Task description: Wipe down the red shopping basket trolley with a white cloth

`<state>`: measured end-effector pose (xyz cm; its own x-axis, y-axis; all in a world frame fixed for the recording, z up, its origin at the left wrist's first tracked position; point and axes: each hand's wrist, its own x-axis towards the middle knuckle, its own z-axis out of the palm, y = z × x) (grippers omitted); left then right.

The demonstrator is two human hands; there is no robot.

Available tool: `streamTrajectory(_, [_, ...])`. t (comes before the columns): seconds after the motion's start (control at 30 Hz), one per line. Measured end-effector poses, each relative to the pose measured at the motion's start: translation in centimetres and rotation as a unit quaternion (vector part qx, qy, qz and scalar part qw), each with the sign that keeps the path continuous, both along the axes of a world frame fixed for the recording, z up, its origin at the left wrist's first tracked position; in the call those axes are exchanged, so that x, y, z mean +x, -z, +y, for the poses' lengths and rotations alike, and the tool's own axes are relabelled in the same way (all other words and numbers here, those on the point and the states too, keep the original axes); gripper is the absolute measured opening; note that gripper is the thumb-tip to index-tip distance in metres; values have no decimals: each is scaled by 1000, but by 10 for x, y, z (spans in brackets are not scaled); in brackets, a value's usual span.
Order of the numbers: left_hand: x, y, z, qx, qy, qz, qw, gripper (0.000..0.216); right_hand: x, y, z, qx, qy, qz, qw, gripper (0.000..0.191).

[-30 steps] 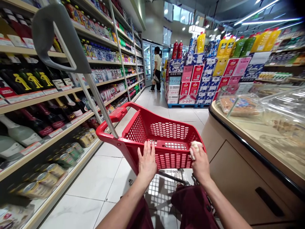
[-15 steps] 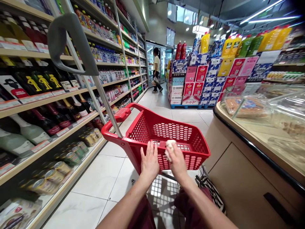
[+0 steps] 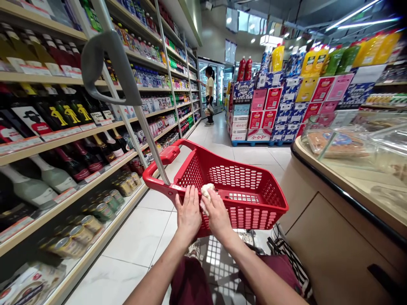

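In front of me stands a red plastic shopping basket cart (image 3: 254,212) with perforated sides. A grey metal pole with a looped grey handle (image 3: 127,80) rises at its left end. My right hand (image 3: 218,214) grips a crumpled whitish cloth (image 3: 207,189) and presses it at the basket's near rim. Close beside it, my left hand (image 3: 190,212) lies flat with fingers stretched on the near side, left of the cloth. The basket's interior holds nothing that I can see.
Shelves of bottles and cans (image 3: 104,212) line the left. Stacked drink cartons (image 3: 265,112) stand ahead on a blue pallet (image 3: 251,143). A counter with packaged food (image 3: 340,144) borders the right. A person (image 3: 209,93) stands by the far shelves. A striped bag (image 3: 291,258) sits beside the counter.
My right hand has slid left along the rim with the cloth, now close to my left hand. The distant person has turned toward the shelf and reaches out an arm.
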<state>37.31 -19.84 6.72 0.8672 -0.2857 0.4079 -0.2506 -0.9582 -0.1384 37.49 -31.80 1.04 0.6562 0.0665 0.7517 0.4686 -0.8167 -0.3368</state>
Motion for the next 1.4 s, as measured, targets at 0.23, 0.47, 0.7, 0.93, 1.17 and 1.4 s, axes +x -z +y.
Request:
streamTrajectory(0.23, [-1, 7, 0, -13, 12, -8, 1000, 66, -22, 22, -75, 22, 111, 12, 993, 55])
streamTrajectory(0.47, [-2, 4, 3, -1, 7, -5, 1000, 65, -4, 0, -12, 0, 17, 25, 1000, 53])
streamTrajectory(0.7, [-2, 2, -11, -20, -1, 6, 1000, 64, -27, 30, -108, 22, 163, 26, 986, 60])
streamTrajectory(0.93, [-6, 18, -46, -4, 48, 33, 998, 64, -23, 28, -102, -34, 98, 35, 994, 49])
streamTrajectory(1.17, [-7, 23, -57, -9, 67, 50, 996, 64, -39, 42, -155, -3, 248, 56, 967, 53])
streamTrajectory(1.4, [-12, 30, -74, -2, 105, 72, 992, 64, -40, 43, -168, -22, 203, 58, 977, 54])
